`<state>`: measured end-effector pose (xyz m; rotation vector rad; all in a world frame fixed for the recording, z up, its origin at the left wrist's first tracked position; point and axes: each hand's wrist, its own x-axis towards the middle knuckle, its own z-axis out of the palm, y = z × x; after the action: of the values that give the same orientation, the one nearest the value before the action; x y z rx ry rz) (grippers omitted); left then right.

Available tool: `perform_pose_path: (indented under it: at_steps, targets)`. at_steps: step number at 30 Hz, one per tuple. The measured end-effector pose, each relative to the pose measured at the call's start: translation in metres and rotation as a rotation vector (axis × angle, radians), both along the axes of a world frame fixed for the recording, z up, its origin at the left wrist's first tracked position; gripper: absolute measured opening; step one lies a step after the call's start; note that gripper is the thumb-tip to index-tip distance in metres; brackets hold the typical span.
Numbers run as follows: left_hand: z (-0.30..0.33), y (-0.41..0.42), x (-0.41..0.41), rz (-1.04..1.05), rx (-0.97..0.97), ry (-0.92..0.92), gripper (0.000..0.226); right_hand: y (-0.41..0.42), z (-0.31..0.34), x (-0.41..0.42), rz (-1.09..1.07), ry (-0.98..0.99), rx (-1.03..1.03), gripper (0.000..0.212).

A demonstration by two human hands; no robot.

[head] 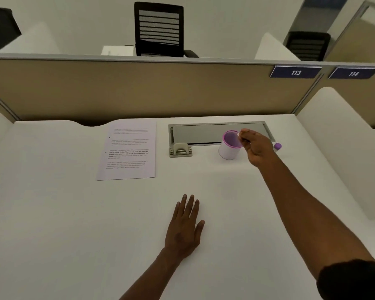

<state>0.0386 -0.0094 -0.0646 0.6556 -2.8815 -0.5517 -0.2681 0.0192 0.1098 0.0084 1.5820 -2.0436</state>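
Observation:
A white cup with a purple rim [229, 146] stands upright on the white desk [74, 213], far right of centre. My right hand [257, 148] reaches out beside it and pinches a small thin white object at the cup's rim; what the object is cannot be told. A purple-capped item [277, 146] peeks out just behind that hand, mostly hidden. My left hand [185, 226] rests flat on the desk nearer me, fingers straight, holding nothing.
A printed sheet of paper [129, 150] lies at the desk's back left. A grey cable tray lid [204, 132] is set into the desk, with a small beige stapler-like device [180, 150] at its front left. Beige partitions enclose the desk.

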Motion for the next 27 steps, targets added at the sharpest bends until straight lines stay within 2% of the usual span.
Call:
perform_pose_path:
  at_steps: [8,11,13,16,20,23,27]
  targets:
    - [-0.017,0.006,-0.005,-0.002,0.005,-0.008,0.063,-0.021,-0.021,-0.051,0.089,0.587,0.682,0.012]
    - [-0.018,0.006,-0.006,0.001,0.008,0.003,0.063,-0.028,-0.027,-0.053,0.198,0.864,0.884,0.011]
    - [-0.018,0.007,-0.006,0.010,0.010,0.005,0.064,-0.031,-0.033,-0.055,0.267,0.979,0.978,0.015]
    - [-0.017,0.008,-0.006,0.025,0.009,-0.001,0.064,-0.032,-0.040,-0.057,0.353,1.063,1.070,0.018]
    - [-0.016,0.008,-0.006,0.027,0.015,0.008,0.064,-0.034,-0.045,-0.057,0.379,1.064,1.087,0.022]
    - [-0.016,0.008,-0.006,0.031,0.018,0.003,0.064,-0.036,-0.046,-0.058,0.480,1.061,1.102,0.028]
    - [-0.015,0.008,-0.006,0.029,0.023,0.002,0.063,-0.037,-0.043,-0.061,0.493,1.079,1.092,0.024]
